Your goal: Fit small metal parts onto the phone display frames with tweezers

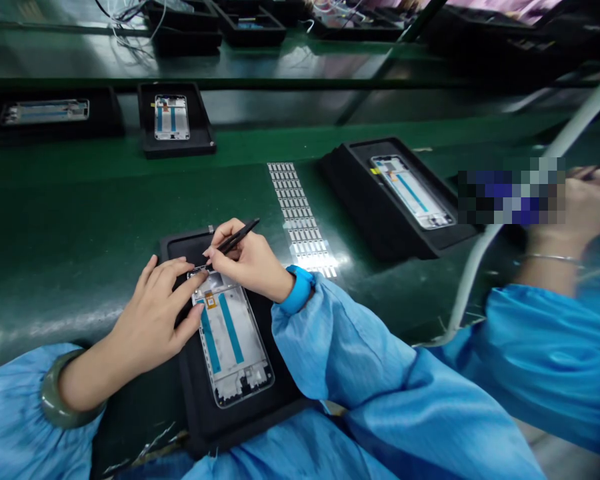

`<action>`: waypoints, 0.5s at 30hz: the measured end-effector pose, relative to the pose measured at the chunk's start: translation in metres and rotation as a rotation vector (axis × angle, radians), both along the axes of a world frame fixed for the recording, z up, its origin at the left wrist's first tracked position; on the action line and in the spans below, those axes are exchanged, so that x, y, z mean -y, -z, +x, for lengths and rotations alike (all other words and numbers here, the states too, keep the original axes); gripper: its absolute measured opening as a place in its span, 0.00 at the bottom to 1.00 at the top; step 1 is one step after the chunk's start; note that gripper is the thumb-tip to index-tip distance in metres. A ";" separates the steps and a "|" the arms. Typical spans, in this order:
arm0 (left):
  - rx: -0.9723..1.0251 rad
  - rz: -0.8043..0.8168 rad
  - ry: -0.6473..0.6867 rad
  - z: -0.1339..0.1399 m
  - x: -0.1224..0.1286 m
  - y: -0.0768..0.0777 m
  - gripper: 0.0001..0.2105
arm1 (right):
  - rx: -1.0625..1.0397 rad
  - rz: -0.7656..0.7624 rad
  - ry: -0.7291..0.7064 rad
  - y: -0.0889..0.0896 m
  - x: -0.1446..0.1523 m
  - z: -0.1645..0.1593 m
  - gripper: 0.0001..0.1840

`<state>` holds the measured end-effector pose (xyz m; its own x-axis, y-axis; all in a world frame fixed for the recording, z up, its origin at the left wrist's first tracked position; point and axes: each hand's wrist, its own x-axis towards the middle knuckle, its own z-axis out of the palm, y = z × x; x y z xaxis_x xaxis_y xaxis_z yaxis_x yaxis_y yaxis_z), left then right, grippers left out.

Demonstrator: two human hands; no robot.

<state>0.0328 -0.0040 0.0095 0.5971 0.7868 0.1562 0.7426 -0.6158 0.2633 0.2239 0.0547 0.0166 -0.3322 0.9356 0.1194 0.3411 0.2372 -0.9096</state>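
A phone mid-frame (234, 347), with two blue strips and a small gold flex piece on its silver face, lies in a black foam tray (200, 417) in front of me. My left hand (157, 310) is open, its fingers spread over the frame's upper left corner and edge. In my right hand (250, 260) are black tweezers (237, 238), pinched and slanting down to the frame's top edge. The tweezers' tips and whatever they touch there are hidden by my fingers.
A sheet of small labels (295, 207) lies on the green bench (80, 200) beyond my right hand. Further trays hold phone frames: one at right (410, 193), two at back left (171, 120). A co-worker's arm (555, 267) and a pale curved tube (473, 273) are at right.
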 end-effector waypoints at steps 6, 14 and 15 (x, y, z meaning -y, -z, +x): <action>0.001 -0.015 -0.010 0.001 0.000 -0.001 0.19 | 0.057 0.127 0.008 -0.002 0.003 -0.003 0.05; 0.006 -0.015 -0.012 0.001 0.000 -0.001 0.19 | 0.101 0.189 -0.004 -0.002 0.003 -0.003 0.05; 0.006 -0.015 -0.011 0.001 0.000 0.000 0.19 | 0.106 0.195 -0.003 -0.003 0.003 -0.003 0.05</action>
